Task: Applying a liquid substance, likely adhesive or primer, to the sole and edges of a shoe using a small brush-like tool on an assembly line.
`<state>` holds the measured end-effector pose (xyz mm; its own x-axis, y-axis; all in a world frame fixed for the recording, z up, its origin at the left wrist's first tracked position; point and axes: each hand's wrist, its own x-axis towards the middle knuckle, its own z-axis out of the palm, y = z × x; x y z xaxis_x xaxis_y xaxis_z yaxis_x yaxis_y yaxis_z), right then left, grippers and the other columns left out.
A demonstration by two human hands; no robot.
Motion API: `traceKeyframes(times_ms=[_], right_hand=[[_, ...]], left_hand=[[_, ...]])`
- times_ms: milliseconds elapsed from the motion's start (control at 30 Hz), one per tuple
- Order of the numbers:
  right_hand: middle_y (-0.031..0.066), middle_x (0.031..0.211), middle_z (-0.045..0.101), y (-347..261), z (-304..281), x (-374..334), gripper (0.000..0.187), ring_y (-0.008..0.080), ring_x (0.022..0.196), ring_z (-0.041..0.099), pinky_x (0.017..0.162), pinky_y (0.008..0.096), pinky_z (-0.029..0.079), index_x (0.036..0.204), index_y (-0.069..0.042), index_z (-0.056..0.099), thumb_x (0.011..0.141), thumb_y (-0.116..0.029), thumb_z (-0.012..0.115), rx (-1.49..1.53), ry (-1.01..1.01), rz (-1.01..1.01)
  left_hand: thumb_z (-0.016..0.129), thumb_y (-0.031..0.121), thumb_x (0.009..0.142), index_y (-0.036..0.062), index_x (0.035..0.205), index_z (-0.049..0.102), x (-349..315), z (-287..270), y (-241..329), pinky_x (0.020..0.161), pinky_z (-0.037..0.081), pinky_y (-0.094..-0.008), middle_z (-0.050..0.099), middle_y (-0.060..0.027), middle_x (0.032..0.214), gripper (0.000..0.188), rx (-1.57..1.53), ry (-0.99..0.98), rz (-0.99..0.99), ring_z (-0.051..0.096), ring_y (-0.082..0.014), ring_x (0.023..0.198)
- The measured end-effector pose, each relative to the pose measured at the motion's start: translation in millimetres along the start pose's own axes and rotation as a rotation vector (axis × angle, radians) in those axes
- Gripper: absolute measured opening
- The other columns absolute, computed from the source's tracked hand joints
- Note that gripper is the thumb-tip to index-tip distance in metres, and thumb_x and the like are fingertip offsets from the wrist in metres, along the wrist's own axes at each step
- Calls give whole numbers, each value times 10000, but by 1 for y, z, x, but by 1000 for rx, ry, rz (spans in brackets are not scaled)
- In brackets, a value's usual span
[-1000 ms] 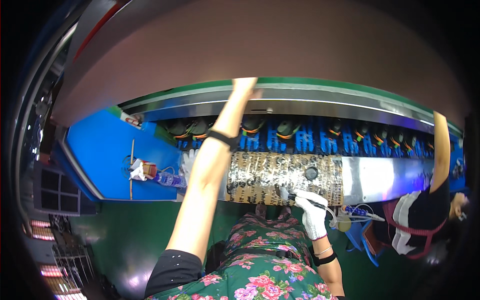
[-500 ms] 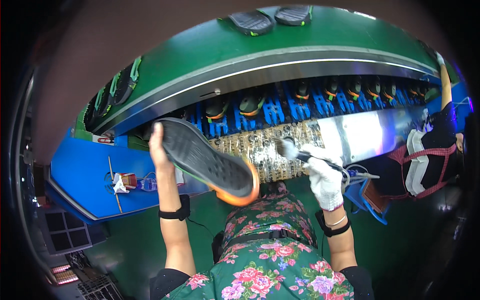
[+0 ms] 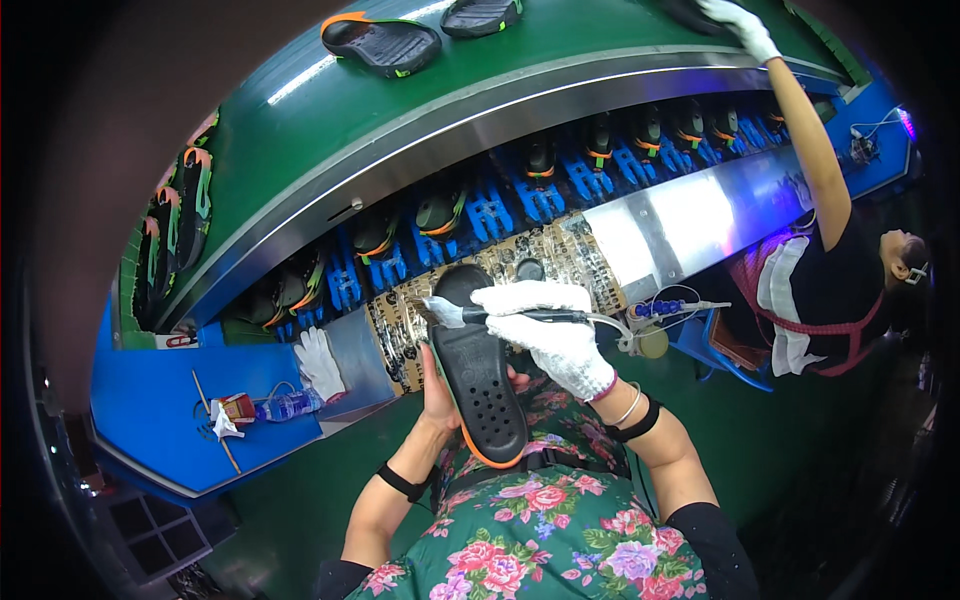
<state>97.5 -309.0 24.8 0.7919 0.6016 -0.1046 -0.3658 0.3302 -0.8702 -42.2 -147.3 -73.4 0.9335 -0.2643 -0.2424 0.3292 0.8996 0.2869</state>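
My bare left hand [image 3: 436, 388] is wrapped around a black shoe sole [image 3: 478, 365] with an orange rim, held upright in front of my apron with its holed end toward me. My right hand [image 3: 548, 335], in a white knitted glove, grips a brush [image 3: 446, 312] with a black handle and a thin tube running from its back end. The pale bristles are over the upper part of the sole; whether they touch it I cannot tell. Behind the sole lies a bench top covered with taped brown cardboard [image 3: 570, 258], with a small dark round object [image 3: 529, 269] on it.
Several upper shoes stand in blue racks [image 3: 490, 212] under a metal-edged green conveyor [image 3: 420, 115] carrying more soles [image 3: 380, 47]. At left, a blue table [image 3: 150, 410] holds a white glove [image 3: 318, 364], a red box [image 3: 233, 408] and a bottle [image 3: 290, 403]. A co-worker [image 3: 850, 250] reaches over the conveyor at right.
My left hand has brought the sole in from the left and turned it more upright. My right hand has moved left with the brush, over the sole. The view has turned, and a white glove shows at left.
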Motion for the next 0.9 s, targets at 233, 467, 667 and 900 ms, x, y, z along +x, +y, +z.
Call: traceKeyframes(times_ms=[233, 467, 667, 900], right_hand=[[95, 934, 778, -23, 9, 13, 250, 130, 729, 709, 640, 258, 572, 1102, 17, 789, 853, 14, 777, -370, -64, -342], [159, 1039, 784, -57, 5, 27, 239, 273, 906, 754, 801, 363, 596, 1000, -16, 782, 766, 31, 791, -905, -35, -916], [151, 1214, 729, -35, 7, 20, 361, 332, 1098, 703, 916, 423, 568, 1223, -41, 715, 866, -88, 695, -1051, -94, -1001], [149, 1165, 736, -17, -5, 14, 292, 346, 1029, 702, 909, 421, 569, 1172, -49, 742, 885, -88, 701, -672, 11, -929]], left_hand=[[217, 975, 837, 54, 1448, 483, 33, 57, 33, 927, 571, -505, 671, -187, 1212, 1137, -305, 87, 274, 688, -346, 1043], [282, 824, 977, 118, 1521, 476, 45, 76, 17, 1114, 469, -419, 590, -79, 1448, 912, 62, 367, 470, 588, -255, 1284], [264, 816, 985, 143, 1627, 315, 36, 87, 1, 1228, 327, -470, 426, -65, 1612, 932, 322, 443, 457, 420, -289, 1467], [272, 699, 1061, 148, 1609, 342, 47, -5, 24, 1209, 360, -425, 469, -53, 1568, 780, 390, 124, 474, 481, -274, 1413]])
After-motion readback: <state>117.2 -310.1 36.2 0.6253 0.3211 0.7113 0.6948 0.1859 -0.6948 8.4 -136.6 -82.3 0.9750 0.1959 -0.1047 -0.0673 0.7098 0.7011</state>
